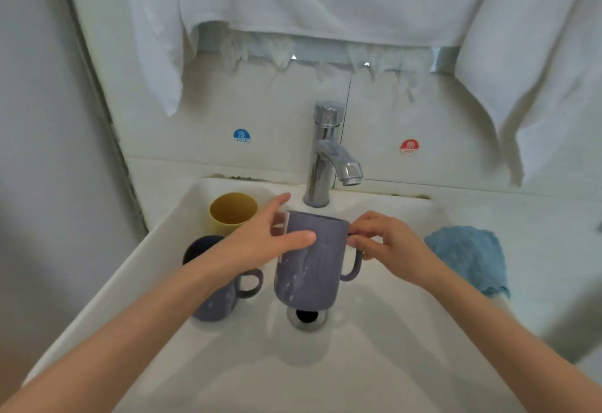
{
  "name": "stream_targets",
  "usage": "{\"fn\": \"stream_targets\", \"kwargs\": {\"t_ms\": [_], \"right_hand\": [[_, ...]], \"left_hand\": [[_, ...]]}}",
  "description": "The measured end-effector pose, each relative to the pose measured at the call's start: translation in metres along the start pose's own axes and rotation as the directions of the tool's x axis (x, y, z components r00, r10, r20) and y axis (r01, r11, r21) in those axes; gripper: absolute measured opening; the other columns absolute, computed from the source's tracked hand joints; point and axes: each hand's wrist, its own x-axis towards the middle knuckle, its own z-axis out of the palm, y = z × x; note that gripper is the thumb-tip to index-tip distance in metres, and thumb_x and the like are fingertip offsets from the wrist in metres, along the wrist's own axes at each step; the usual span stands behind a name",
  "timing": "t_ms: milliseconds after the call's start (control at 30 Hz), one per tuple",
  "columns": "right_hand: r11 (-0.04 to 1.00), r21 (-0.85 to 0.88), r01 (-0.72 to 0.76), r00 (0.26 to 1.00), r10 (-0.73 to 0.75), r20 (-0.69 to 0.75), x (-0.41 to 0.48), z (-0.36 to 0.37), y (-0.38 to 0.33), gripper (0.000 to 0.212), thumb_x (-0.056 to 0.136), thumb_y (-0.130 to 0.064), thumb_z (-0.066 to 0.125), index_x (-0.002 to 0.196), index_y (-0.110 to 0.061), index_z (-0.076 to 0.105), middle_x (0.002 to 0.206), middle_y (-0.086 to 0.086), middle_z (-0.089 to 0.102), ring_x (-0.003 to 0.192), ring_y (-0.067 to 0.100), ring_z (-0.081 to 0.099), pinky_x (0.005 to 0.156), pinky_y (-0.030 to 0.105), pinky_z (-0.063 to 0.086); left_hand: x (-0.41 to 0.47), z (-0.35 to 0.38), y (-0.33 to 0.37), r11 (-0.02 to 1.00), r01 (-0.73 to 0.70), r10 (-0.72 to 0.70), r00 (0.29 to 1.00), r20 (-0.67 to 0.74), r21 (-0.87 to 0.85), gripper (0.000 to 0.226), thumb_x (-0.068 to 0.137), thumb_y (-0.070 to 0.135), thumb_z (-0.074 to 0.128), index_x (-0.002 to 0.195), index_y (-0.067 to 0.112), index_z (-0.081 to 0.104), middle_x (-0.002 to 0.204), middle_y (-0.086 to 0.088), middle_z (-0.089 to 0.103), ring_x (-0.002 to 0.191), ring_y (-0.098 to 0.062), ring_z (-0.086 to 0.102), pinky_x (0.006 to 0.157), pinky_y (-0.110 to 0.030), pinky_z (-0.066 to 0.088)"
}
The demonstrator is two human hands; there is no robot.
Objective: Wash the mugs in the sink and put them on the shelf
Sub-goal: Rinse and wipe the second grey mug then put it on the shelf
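left hand (260, 243) loosely clasps the purple mug (309, 269) above the sink (325, 363), right hand (387, 243) pinching its handle (355, 266).

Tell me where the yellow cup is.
In the head view, the yellow cup stands upright in the back left corner of the sink, behind the standing purple mug and just left of the left hand on the held mug.

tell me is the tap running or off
Off, as far as shows: no stream leaves the spout of the tap, and no water falls toward the grey mug held over the sink.
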Motion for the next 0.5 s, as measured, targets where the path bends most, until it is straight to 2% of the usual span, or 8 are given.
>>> {"fn": "stream_targets", "kwargs": {"t_ms": [67,133,200,233,267,333,433,500], "right_hand": [[1.000,-0.013,-0.005,1.000,0.005,-0.010,-0.001,-0.004,0.006,0.031,0.089,-0.007,0.058,0.082,-0.036,0.064,0.089,-0.005,0.055,0.073,0.001,0.057,0.062,0.015,0.050],[1.000,-0.016,-0.016,1.000,0.015,-0.018,-0.001,-0.006,0.012,0.029,0.090,-0.008,0.058,0.084,-0.035,0.066,0.090,-0.004,0.055,0.076,0.005,0.057,0.063,0.015,0.049],[1.000,-0.009,-0.017,0.999,0.017,-0.032,-0.001,-0.009,0.016,0.032,0.090,-0.009,0.058,0.084,-0.039,0.065,0.090,-0.004,0.056,0.078,0.005,0.058,0.065,0.016,0.050],[1.000,-0.018,-0.014,0.999,0.013,-0.038,-0.001,-0.010,0.017,0.033,0.090,-0.010,0.059,0.083,-0.042,0.065,0.090,-0.005,0.056,0.079,0.004,0.058,0.066,0.016,0.050],[0.999,-0.044,-0.010,0.999,0.008,-0.045,-0.001,-0.012,0.018,0.034,0.090,-0.011,0.059,0.083,-0.044,0.064,0.090,-0.006,0.057,0.079,0.003,0.058,0.067,0.015,0.048],[0.995,-0.100,-0.005,0.999,0.000,-0.052,0.000,-0.015,0.019,0.034,0.090,-0.014,0.058,0.082,-0.046,0.062,0.090,-0.010,0.056,0.081,0.002,0.057,0.071,0.014,0.045],[0.996,-0.091,-0.013,0.998,0.007,-0.062,0.000,-0.019,0.021,0.034,0.091,-0.012,0.057,0.082,-0.045,0.061,0.090,-0.011,0.055,0.081,0.004,0.058,0.076,0.019,0.048],[0.998,-0.067,-0.019,0.997,0.014,-0.076,0.001,-0.021,0.023,0.030,0.091,-0.010,0.057,0.084,-0.039,0.063,0.088,-0.010,0.054,0.075,-0.001,0.056,0.070,0.014,0.046]], "left_hand": [[0.013,0.002,0.015,0.995,-0.096,0.091,0.984,-0.151,-0.026,0.073,0.080,0.037,0.063,0.143,0.028,0.027,0.143,0.003,0.042,0.128,-0.015,0.043,0.102,-0.030,0.037],[0.029,-0.001,0.034,0.972,-0.219,0.185,0.936,-0.300,-0.085,0.058,0.082,0.038,0.060,0.134,0.025,0.039,0.135,0.003,0.049,0.122,-0.014,0.049,0.103,-0.034,0.041],[0.046,-0.006,0.060,0.939,-0.266,0.167,0.906,-0.388,-0.219,0.028,0.090,0.035,0.055,0.115,0.023,0.050,0.117,0.002,0.060,0.110,-0.015,0.057,0.093,-0.031,0.047],[0.054,-0.008,0.073,0.916,-0.242,0.108,0.916,-0.386,-0.320,0.018,0.093,0.035,0.050,0.103,0.021,0.053,0.106,0.001,0.063,0.101,-0.015,0.061,0.087,-0.029,0.049],[0.061,-0.009,0.084,0.894,-0.206,0.051,0.930,-0.365,-0.398,0.020,0.094,0.037,0.045,0.095,0.019,0.055,0.094,0.001,0.065,0.091,-0.014,0.063,0.080,-0.027,0.050],[0.069,-0.012,0.094,0.898,-0.135,-0.001,0.951,-0.308,-0.418,0.033,0.095,0.040,0.039,0.085,0.016,0.060,0.078,0.001,0.064,0.072,-0.013,0.059,0.070,-0.026,0.047],[0.072,-0.012,0.094,0.910,-0.119,0.026,0.973,-0.231,-0.397,0.041,0.096,0.039,0.036,0.081,0.014,0.066,0.066,0.004,0.057,0.062,-0.010,0.050,0.062,-0.023,0.042],[0.071,-0.011,0.095,0.890,-0.142,0.056,0.977,-0.206,-0.432,0.042,0.096,0.036,0.037,0.079,0.013,0.067,0.064,0.005,0.054,0.058,-0.008,0.047,0.059,-0.021,0.040]]}}
